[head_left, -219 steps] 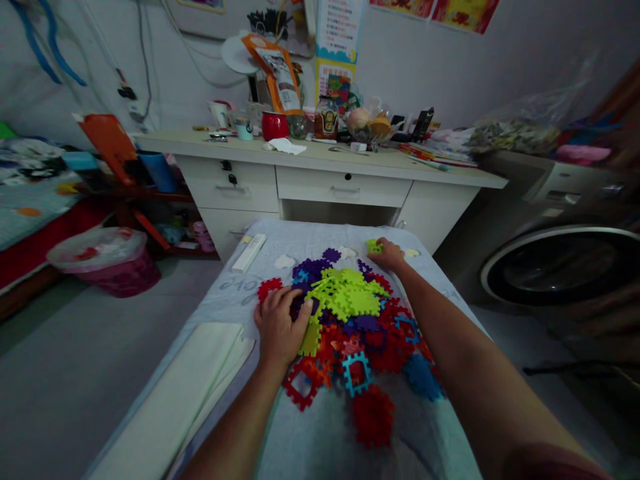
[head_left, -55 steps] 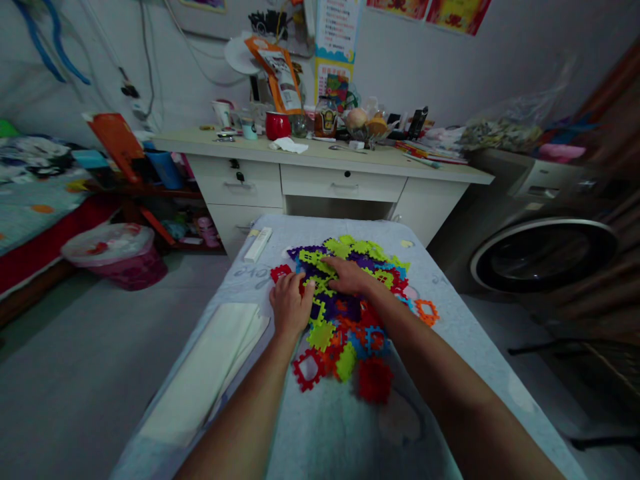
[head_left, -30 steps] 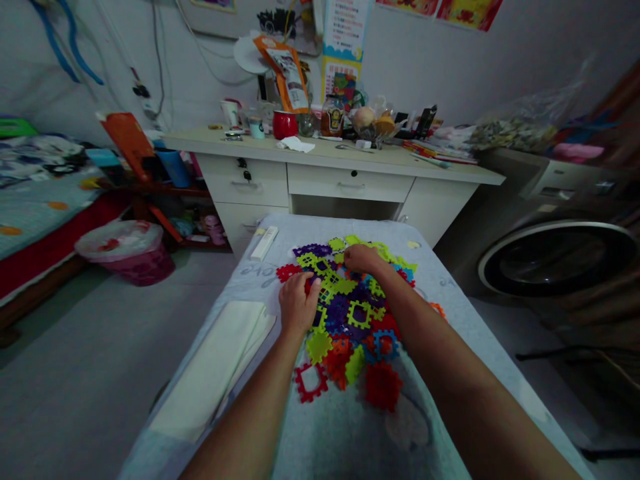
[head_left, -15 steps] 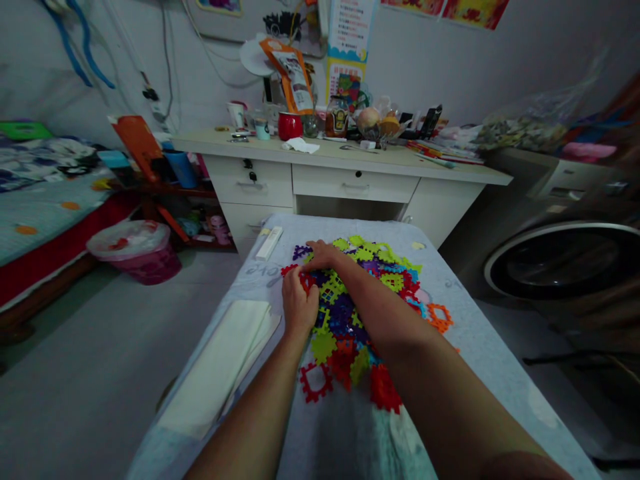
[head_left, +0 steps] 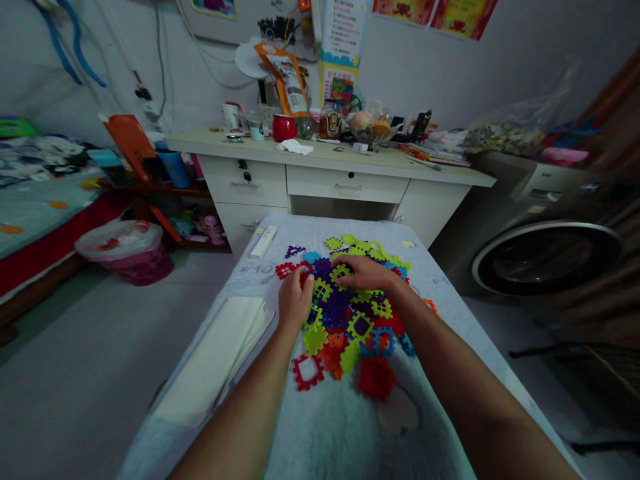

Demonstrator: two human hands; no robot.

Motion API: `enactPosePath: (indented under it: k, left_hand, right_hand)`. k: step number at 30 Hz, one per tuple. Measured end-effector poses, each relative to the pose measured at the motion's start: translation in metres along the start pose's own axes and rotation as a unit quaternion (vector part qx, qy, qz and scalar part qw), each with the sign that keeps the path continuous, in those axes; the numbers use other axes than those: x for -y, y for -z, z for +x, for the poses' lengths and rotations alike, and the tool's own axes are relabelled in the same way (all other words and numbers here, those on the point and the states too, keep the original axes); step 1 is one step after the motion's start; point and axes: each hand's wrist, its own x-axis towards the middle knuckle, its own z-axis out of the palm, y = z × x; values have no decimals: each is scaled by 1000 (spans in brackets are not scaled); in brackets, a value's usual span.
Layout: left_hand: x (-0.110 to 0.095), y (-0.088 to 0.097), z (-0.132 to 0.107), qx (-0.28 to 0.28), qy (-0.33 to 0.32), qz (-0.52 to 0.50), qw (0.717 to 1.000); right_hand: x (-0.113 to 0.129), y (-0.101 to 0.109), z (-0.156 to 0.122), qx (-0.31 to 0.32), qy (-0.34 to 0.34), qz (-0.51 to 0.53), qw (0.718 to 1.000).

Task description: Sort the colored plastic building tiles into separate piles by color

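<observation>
A heap of interlocking toothed plastic pieces in yellow-green, purple, red, blue and orange lies on the cloth-covered table (head_left: 350,433). My left hand (head_left: 295,300) is at the heap's left edge, fingers curled around a red toothed piece (head_left: 305,268). Over the upper middle of the heap is my right hand (head_left: 369,273), thumb and fingers apart around a yellow-green windowed piece (head_left: 341,273); whether it touches that piece is unclear. Near me lie a red square frame (head_left: 307,373) and a red piece (head_left: 377,379). A purple triangular piece (head_left: 295,251) sits beyond my left hand.
Folded white cloth (head_left: 215,360) lies along the table's left side, with a white oblong object (head_left: 263,242) farther back. Behind stands a cluttered desk (head_left: 345,183). To the right is a washing machine (head_left: 540,220); a pink lined bin (head_left: 133,253) stands left.
My right hand has moved from the heap's far left, beside my left hand, rightward and back over its middle. My left hand stays almost in place. The view has shifted slightly.
</observation>
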Motion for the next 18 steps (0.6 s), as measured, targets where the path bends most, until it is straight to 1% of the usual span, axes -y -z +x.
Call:
enactPosePath:
  k: [2, 4, 6, 8, 11, 14, 16, 18]
  left_hand:
    - [-2, 1, -1, 22, -31, 26, 999]
    - [-5, 2, -2, 43, -51, 57, 996]
    - [-8, 4, -5, 56, -53, 86, 993]
    - [-12, 5, -7, 65, -52, 111, 990]
    - [-17, 6, -11, 79, -63, 138, 985]
    - [-20, 8, -13, 83, -84, 158, 980]
    - [-20, 8, -13, 69, -92, 174, 978]
    - [-19, 8, -12, 51, -88, 187, 977]
  right_hand:
    - [-6, 3, -24, -53, -30, 7, 998]
    - [-13, 2, -45, -122, -79, 7, 989]
    - [-23, -1, -63, -186, -124, 20, 974]
    - [-32, -6, -79, -237, -156, 36, 958]
    - [-45, -15, -98, -295, -195, 6, 935]
    - [-55, -23, -111, -317, -256, -67, 911]
    - [-58, -29, -116, -298, -315, -102, 895]
    - [-59, -35, -117, -260, -365, -108, 887]
